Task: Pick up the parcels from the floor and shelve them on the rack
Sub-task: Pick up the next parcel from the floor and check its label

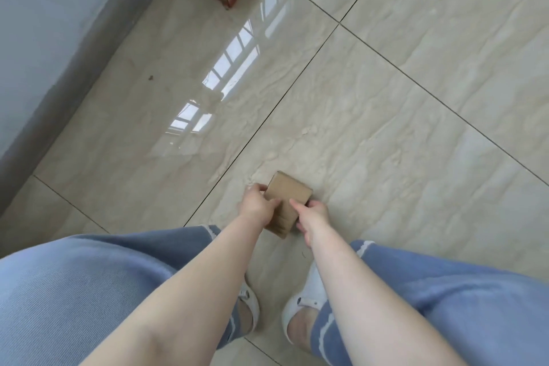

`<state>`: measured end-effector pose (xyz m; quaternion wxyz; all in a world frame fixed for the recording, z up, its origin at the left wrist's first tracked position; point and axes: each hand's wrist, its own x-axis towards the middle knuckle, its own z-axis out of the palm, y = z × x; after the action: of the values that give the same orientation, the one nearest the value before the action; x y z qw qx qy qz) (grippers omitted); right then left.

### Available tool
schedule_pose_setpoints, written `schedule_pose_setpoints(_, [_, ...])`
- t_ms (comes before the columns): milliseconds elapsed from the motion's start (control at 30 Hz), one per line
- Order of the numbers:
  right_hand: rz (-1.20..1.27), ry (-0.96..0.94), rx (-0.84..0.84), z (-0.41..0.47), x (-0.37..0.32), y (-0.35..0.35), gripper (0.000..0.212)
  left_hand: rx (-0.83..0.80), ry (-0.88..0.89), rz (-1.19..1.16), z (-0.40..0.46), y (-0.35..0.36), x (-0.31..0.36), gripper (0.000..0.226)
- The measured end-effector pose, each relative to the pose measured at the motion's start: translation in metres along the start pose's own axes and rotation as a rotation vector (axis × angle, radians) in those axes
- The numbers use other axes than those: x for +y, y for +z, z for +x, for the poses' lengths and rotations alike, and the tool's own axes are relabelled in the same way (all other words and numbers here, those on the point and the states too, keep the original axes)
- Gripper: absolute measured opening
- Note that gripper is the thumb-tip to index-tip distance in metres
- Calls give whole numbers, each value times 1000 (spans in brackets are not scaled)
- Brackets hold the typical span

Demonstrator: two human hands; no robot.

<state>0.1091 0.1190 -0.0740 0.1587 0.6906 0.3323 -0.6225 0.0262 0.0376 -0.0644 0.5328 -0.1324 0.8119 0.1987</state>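
Both forearms reach down, and I've got the small box (pixel 287 202) pinched low over the floor (pixel 386 98).
Left hand (pixel 258 202) and right hand (pixel 312 217) clamp opposite ends by fingertips; I reckon it could slip as I rise.

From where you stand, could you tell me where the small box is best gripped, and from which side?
Grip the small box across its two narrow sides, one hand on each, coming from above. It is a flat-faced cardboard block slim enough to span, and the left hand and right hand already clamp those opposite sides. Whether it has left the floor I cannot tell.
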Motion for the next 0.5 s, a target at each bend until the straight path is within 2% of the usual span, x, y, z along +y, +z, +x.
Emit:
schedule_pose_setpoints(100, [101,-59,39,-31,-20,-6,19,2,62,16,-31,-13,18,34])
schedule_pose_setpoints(200, [224,-102,23,-84,-48,-21,11,-44,137,-18,-81,-36,49,36])
schedule_pose_setpoints(367, [287,-274,50,-209,-108,-50,12,-199,232,-272,-203,-103,119,29])
schedule_pose_setpoints(500, [299,-419,25,-332,-156,-71,38,-220,240,-408,-308,-156,161,36])
